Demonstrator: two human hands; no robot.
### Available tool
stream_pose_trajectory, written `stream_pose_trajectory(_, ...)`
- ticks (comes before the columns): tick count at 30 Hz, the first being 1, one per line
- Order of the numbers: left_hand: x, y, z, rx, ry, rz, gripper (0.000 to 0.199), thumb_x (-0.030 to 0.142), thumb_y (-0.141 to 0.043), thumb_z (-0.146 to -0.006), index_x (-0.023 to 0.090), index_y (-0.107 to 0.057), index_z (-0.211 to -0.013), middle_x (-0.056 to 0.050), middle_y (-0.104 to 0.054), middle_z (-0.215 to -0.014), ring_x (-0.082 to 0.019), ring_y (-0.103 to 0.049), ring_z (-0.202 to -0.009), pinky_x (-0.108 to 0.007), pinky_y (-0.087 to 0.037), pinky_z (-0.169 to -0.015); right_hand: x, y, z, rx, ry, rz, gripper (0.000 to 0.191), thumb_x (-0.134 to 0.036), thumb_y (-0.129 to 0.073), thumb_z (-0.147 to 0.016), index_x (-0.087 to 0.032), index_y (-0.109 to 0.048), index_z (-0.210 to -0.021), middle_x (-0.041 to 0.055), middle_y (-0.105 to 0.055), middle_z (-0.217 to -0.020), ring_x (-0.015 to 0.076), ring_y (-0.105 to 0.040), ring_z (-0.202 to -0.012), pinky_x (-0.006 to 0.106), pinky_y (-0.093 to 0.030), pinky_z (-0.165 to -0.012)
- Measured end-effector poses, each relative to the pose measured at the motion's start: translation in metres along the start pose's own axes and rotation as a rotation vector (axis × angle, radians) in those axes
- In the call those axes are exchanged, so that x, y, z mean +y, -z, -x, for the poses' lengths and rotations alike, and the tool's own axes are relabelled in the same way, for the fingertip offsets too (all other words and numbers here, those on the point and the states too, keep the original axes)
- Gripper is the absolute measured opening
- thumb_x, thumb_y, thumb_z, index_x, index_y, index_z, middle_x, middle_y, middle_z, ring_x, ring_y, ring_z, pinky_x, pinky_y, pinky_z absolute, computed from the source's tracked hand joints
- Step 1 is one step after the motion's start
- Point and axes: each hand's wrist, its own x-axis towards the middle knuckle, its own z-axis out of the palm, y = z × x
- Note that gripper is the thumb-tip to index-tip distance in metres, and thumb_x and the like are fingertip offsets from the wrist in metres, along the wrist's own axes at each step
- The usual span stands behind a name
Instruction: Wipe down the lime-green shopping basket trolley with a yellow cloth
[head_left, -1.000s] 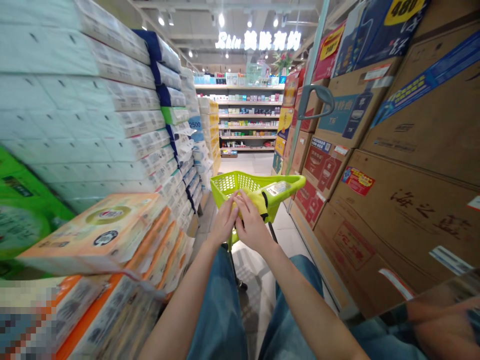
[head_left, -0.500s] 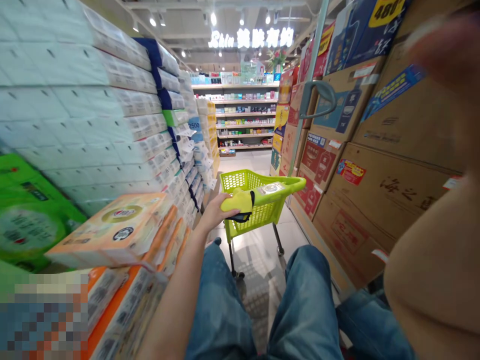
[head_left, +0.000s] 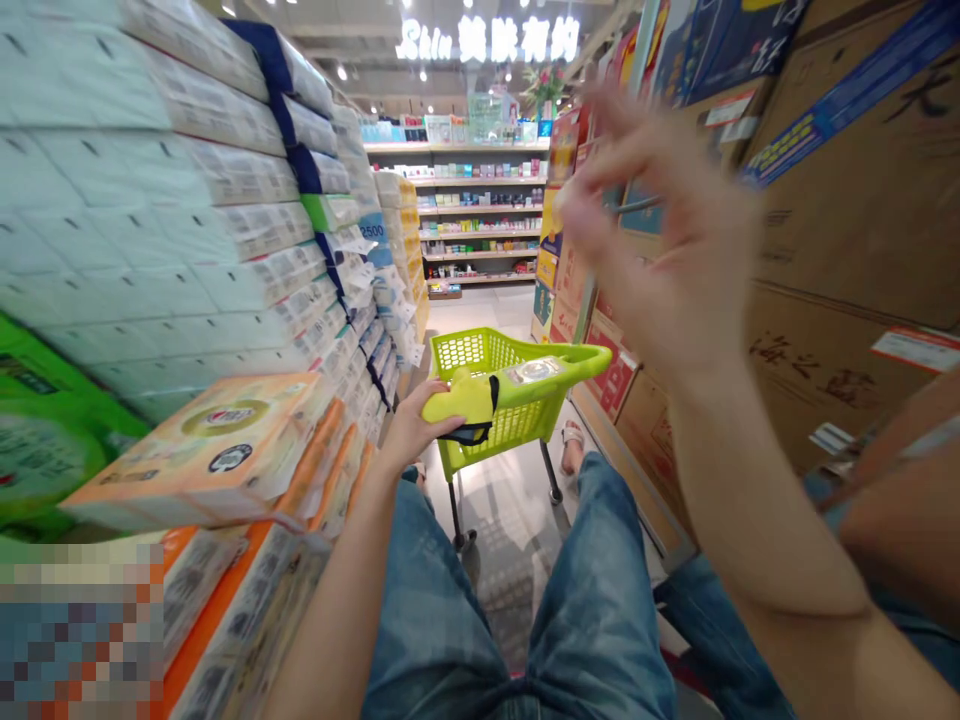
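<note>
My left hand [head_left: 416, 425] is closed round the left end of the yellow-green handle of a small shopping cart [head_left: 502, 440]. A soft yellow piece [head_left: 461, 402] with a black strap covers the handle there, and a round label [head_left: 534, 370] lies to its right. Raised at the upper right, my right hand [head_left: 660, 220] is blurred by motion, its thumb and fingers spread, with nothing visible between them. It hides part of a grey door handle [head_left: 641, 204] on the glass edge behind it; whether they touch I cannot tell.
Tissue packs [head_left: 225, 170] are stacked high on the left, with an orange pack [head_left: 217, 430] nearer. Cardboard boxes [head_left: 847, 260] line the right side. Goods fill shelves [head_left: 480, 215] ahead. Another person's arm [head_left: 907, 500] and jeans are close at the right edge.
My right hand has moved left and forward from the upper right edge towards the grey handle. The view has shifted slightly right. My left hand keeps its hold on the cart.
</note>
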Motion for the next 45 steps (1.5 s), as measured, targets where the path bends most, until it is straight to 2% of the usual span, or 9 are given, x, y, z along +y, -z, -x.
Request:
stream_pose_trajectory(3,0.000,0.003,0.007,0.048,0.027,-0.007,0.047,0.053,-0.069,-0.077,0.021,-0.061,-0.111,-0.005,-0.065,-0.121,-0.026,-0.061,-0.113,-0.041,-0.048,-0.101,-0.004,-0.053,0.011,-0.387,0.289,0.250,0.022,-0.019,-0.055,-0.092,-0.020,-0.072,-0.106,0.0064,-0.072,-0.120,0.0257,-0.061,-0.122,0.057,-0.030,-0.117)
stream_pose_trajectory(6,0.001,0.006,0.016,0.088,0.019,0.000,0.046,0.053,-0.054,-0.089,0.020,-0.059,-0.120,-0.008,-0.065,-0.123,-0.027,-0.060,-0.116,-0.045,-0.047,-0.102,0.004,-0.121,0.053,-0.563,0.198,0.275,0.057,-0.045,-0.065,-0.088,-0.014,-0.055,-0.135,0.0174,-0.054,-0.144,0.0338,-0.049,-0.135,0.058,-0.031,-0.117)
stream_pose_trajectory(9,0.009,0.008,0.026,0.110,-0.030,-0.040,0.047,0.049,-0.042,-0.096,0.022,-0.051,-0.135,-0.011,-0.055,-0.140,-0.026,-0.050,-0.132,-0.048,-0.037,-0.114,0.014,-0.157,0.085,-0.539,0.145,0.239,0.086,-0.061,-0.065,-0.082,-0.009,-0.040,-0.147,0.0226,-0.042,-0.152,0.0383,-0.038,-0.141,0.058,-0.029,-0.117)
stream_pose_trajectory(15,0.032,0.005,0.046,0.102,-0.014,-0.153,0.057,0.041,-0.042,-0.099,0.026,-0.025,-0.152,-0.010,-0.028,-0.160,-0.024,-0.027,-0.148,-0.051,-0.023,-0.122,0.033,-0.153,0.100,-0.536,0.256,0.194,0.083,-0.039,-0.068,-0.086,-0.012,-0.028,-0.153,0.0174,-0.036,-0.156,0.0331,-0.034,-0.144,0.052,-0.031,-0.118)
stream_pose_trajectory(22,0.028,0.007,0.051,0.048,-0.102,-0.232,0.070,0.040,-0.041,-0.100,0.028,-0.003,-0.157,-0.008,-0.009,-0.166,-0.025,-0.022,-0.150,-0.049,-0.021,-0.123,0.052,-0.147,0.119,-0.443,0.231,0.098,0.060,-0.005,-0.035,-0.092,-0.018,-0.037,-0.151,0.0108,-0.051,-0.147,0.0249,-0.037,-0.143,0.050,-0.034,-0.118)
stream_pose_trajectory(30,0.012,0.010,0.063,0.142,-0.211,-0.474,0.059,0.026,-0.047,-0.098,0.027,-0.027,-0.154,-0.009,-0.040,-0.155,-0.025,-0.037,-0.144,-0.046,-0.035,-0.117,0.084,-0.116,0.141,0.217,0.071,-0.024,0.064,-0.001,-0.038,-0.086,-0.028,-0.046,-0.144,0.0062,-0.055,-0.143,0.0256,-0.042,-0.141,0.058,-0.034,-0.117)
stream_pose_trajectory(37,0.011,0.003,0.062,0.132,-0.203,-0.596,0.070,0.021,-0.048,-0.094,0.022,-0.017,-0.156,-0.012,-0.036,-0.157,-0.026,-0.029,-0.148,-0.049,-0.033,-0.118,0.050,-0.129,0.126,-0.456,0.053,0.179,0.063,-0.010,-0.049,-0.081,-0.014,-0.044,-0.144,0.0159,-0.025,-0.161,0.0303,-0.019,-0.151,0.063,-0.017,-0.120)
stream_pose_trajectory(41,0.012,0.002,0.062,0.142,-0.247,-0.654,0.072,0.017,-0.047,-0.092,0.020,-0.016,-0.157,-0.013,-0.037,-0.156,-0.026,-0.030,-0.147,-0.048,-0.034,-0.118,0.046,-0.139,0.119,-0.391,-0.032,0.261,0.071,-0.031,-0.059,-0.085,-0.008,-0.036,-0.148,0.0200,-0.029,-0.159,0.0319,-0.023,-0.149,0.059,-0.020,-0.120)
stream_pose_trajectory(45,0.024,-0.004,0.064,0.137,-0.180,-0.704,0.072,0.014,-0.045,-0.091,0.017,-0.016,-0.156,-0.014,-0.039,-0.155,-0.026,-0.031,-0.147,-0.048,-0.036,-0.117,0.056,-0.170,0.118,-0.250,-0.050,0.313,0.061,-0.014,-0.050,-0.086,-0.013,-0.042,-0.146,0.0145,-0.033,-0.158,0.0294,-0.019,-0.151,0.058,-0.014,-0.122)
